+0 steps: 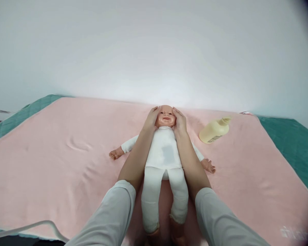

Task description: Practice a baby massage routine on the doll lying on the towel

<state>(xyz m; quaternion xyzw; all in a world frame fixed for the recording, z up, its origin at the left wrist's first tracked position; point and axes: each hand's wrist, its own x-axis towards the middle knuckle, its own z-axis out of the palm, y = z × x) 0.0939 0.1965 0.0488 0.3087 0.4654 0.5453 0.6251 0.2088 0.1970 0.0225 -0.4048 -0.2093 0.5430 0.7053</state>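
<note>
A baby doll [164, 148] in a white cloth suit lies on its back on a pink blanket [53, 164], its head away from me and its arms spread out. Against one side of the doll's head rests my left hand [151, 118], palm inward, with fingertips near the temple. My right hand [180, 120] lies along the other side in the same way. Both hands have their fingers stretched out along the head, which sits between them. My forearms run along either side of the doll's body and cross over its arms. A grey patch shows on its chest.
To the right of the doll, a pale yellow pump bottle [214, 131] lies tilted on the blanket. Green quilted cloth [287, 143] shows past the blanket's edges. A white wall [154, 51] rises behind. At the lower left runs a white cable or tube [36, 224].
</note>
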